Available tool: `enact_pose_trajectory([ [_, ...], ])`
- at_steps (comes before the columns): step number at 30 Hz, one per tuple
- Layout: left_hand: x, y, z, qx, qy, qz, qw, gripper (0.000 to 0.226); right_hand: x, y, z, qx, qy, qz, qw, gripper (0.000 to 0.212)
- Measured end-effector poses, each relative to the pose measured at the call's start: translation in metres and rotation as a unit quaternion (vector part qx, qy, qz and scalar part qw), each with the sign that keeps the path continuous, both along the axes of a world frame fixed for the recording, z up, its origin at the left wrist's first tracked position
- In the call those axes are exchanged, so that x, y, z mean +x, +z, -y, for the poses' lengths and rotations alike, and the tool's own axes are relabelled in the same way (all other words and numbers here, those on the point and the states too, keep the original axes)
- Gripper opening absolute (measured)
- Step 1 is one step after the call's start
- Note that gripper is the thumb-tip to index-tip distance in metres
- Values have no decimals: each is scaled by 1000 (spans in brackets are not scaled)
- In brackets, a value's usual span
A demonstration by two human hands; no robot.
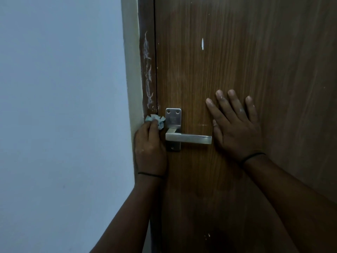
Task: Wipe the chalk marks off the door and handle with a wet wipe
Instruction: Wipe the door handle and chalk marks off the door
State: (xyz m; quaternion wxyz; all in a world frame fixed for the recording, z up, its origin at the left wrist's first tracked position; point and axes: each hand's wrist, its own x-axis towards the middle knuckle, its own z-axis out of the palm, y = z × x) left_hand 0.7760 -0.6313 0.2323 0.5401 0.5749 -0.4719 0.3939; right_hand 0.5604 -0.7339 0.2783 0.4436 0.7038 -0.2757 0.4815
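Note:
A brown wooden door [237,52] fills the right of the view, with a silver lever handle [188,138] on a metal plate [173,121]. White chalk marks [148,70] run down the dark door frame left of the door's edge. My left hand [150,143] grips a crumpled pale blue wet wipe [156,120] and holds it against the frame just below the chalk marks, left of the handle plate. My right hand [237,125] lies flat on the door with fingers spread, right of the lever's tip. A small white fleck [202,43] shows higher on the door.
A pale blue-grey wall [63,106] takes up the left half of the view, meeting a light trim strip [131,61] beside the door frame. Small white specks [207,235] sit low on the door.

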Motion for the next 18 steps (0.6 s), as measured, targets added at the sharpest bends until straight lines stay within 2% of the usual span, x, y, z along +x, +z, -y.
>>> enact_pose_trajectory([
  [6,-2,36,5,-46,5,1,999,26,1,-1,0,3,-4,-2,1000,55],
  [10,-2,38,5,-28,14,8,999,32,-1,0,0,9,4,-1,1000,55],
  [16,-4,16,-2,4,-9,-5,1000,11,0,0,-2,5,1,1,1000,55],
  [18,-4,7,-3,17,-10,-11,1000,17,0,0,-4,4,3,2,1000,55],
])
